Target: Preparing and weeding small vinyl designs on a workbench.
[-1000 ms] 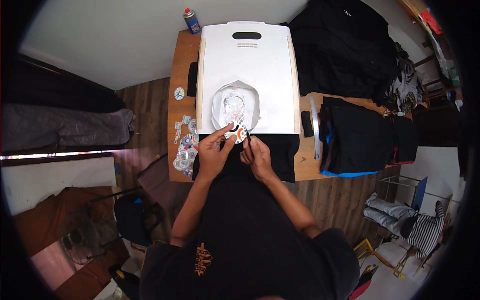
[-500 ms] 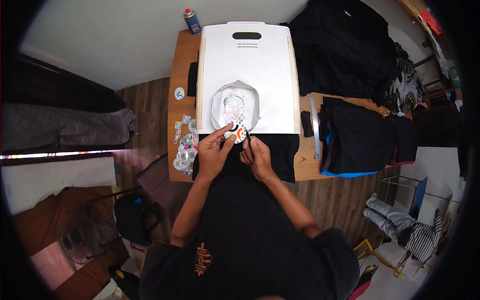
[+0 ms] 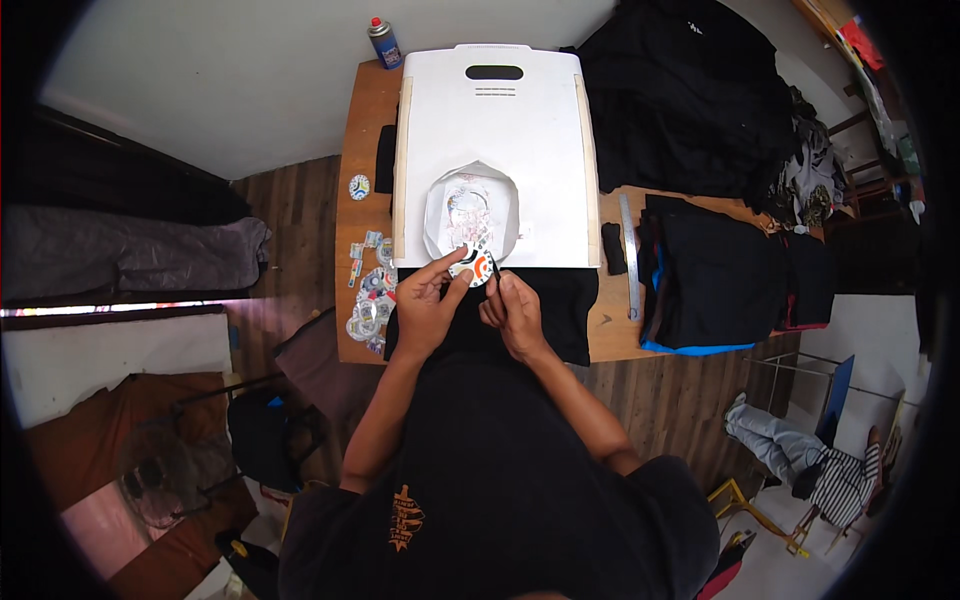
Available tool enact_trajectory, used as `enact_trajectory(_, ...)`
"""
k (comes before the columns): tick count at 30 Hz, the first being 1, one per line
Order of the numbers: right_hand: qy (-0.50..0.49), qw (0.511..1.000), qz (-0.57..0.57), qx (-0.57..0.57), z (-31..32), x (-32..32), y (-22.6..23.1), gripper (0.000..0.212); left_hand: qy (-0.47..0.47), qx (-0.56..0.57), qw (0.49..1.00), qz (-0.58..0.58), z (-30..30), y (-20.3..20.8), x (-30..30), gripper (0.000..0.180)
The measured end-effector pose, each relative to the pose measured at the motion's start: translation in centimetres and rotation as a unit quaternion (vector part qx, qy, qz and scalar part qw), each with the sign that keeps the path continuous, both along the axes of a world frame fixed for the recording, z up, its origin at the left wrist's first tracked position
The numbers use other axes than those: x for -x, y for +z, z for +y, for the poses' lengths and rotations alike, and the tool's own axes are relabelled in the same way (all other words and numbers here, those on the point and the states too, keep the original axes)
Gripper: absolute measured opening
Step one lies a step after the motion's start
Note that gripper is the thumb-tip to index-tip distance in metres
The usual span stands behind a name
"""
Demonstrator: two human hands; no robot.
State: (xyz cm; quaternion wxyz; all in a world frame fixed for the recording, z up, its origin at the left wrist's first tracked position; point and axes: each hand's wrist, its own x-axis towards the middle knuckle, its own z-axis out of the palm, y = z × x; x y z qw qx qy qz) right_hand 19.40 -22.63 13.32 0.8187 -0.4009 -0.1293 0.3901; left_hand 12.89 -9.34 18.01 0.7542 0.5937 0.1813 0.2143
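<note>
My left hand [image 3: 428, 300] pinches a round white printed sticker [image 3: 472, 268] with orange and black marks between thumb and fingers. At the sticker's right edge, my right hand [image 3: 513, 312] is closed on a thin dark tool [image 3: 496, 272]; its exact kind is too small to make out. Both hands are just in front of a white panel [image 3: 550, 150] with a handle slot. On that panel, right behind the sticker, a many-sided white paper tray [image 3: 509, 205] contains small scraps with red and dark marks. Black cloth [image 3: 560, 310] lies under my hands.
Several printed cut-outs [image 3: 370, 300] lie on the wooden table's left side, with another round sticker [image 3: 359, 187] farther back. A spray can [image 3: 383, 43] stands at the far left corner. To the right are a metal ruler [image 3: 630, 255] and folded dark garments [image 3: 710, 270].
My hands, the sticker and the tool have hardly moved. At the lower right, the person in the striped top has shifted their legs slightly.
</note>
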Motion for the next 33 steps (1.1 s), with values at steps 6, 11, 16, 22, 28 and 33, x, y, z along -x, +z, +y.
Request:
enact_trajectory(6,-0.007,1.0,0.007,-0.003,0.0,-0.2,0.3,0.037,0.003,0.011,1.0,-0.003,0.0,0.4,-0.2,0.037)
enact_trajectory(11,0.004,1.0,0.0,0.002,-0.2,-0.1,0.2,0.037,0.006,0.016,1.0,0.0,0.0,0.4,-0.2,0.037)
enact_trajectory(16,-0.001,1.0,-0.005,0.008,-0.1,-0.1,0.3,0.037,-0.003,0.011,1.0,0.005,0.0,-0.1,-0.1,0.036)
enact_trajectory(22,-0.022,0.999,0.024,-0.011,0.2,0.3,0.6,0.035,0.009,0.019,1.0,0.002,-0.1,-0.1,-0.2,0.037)
enact_trajectory(28,-0.002,1.0,-0.001,-0.004,0.0,0.1,0.1,0.037,0.017,0.002,1.0,-0.009,0.0,0.0,0.0,0.037)
enact_trajectory(33,0.002,1.0,-0.006,0.003,0.0,0.2,0.3,0.036,0.016,-0.006,1.0,-0.005,0.1,-0.4,0.2,0.037)
